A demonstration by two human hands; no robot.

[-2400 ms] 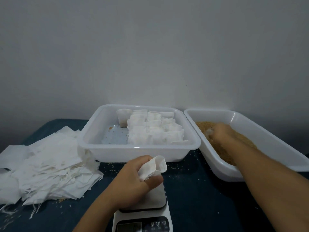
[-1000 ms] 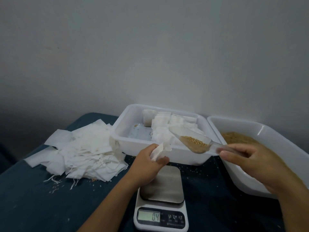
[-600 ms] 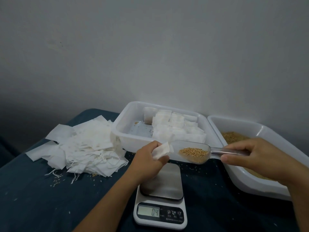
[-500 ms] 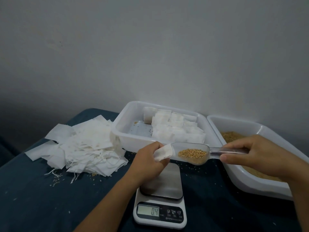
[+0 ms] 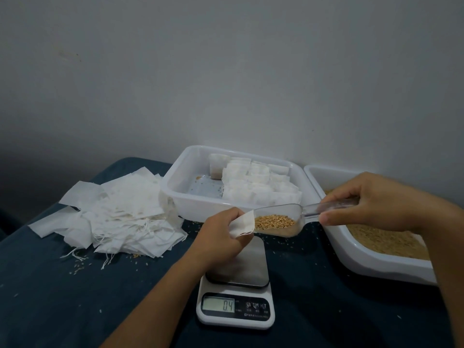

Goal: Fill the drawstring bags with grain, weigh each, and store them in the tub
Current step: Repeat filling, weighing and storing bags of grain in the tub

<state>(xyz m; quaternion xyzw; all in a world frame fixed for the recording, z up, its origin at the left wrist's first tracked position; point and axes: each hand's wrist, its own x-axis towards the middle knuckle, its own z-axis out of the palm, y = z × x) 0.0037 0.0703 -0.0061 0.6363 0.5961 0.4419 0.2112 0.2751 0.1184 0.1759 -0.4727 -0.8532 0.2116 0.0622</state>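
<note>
My left hand [image 5: 221, 237] grips a small white drawstring bag [image 5: 243, 224] above the kitchen scale [image 5: 236, 285], whose display reads 0.4. My right hand [image 5: 376, 199] pinches the handle of a clear plastic scoop [image 5: 283, 219] loaded with golden grain. The scoop's front lip touches the bag's mouth. A white tub [image 5: 175, 194] behind the scale holds several filled bags [image 5: 256, 187] packed on its right side. To the right, another white tub [image 5: 371, 264] holds loose grain [image 5: 386, 242].
A heap of empty white bags [image 5: 120, 214] with loose strings lies on the dark blue tabletop [image 5: 62, 297] at the left. Stray grains are scattered near the heap and around the scale. A plain wall stands right behind the tubs.
My right hand lifted a scoop of grain out of the right tub and carried it left to the bag's mouth. My left hand kept hold of the bag above the scale.
</note>
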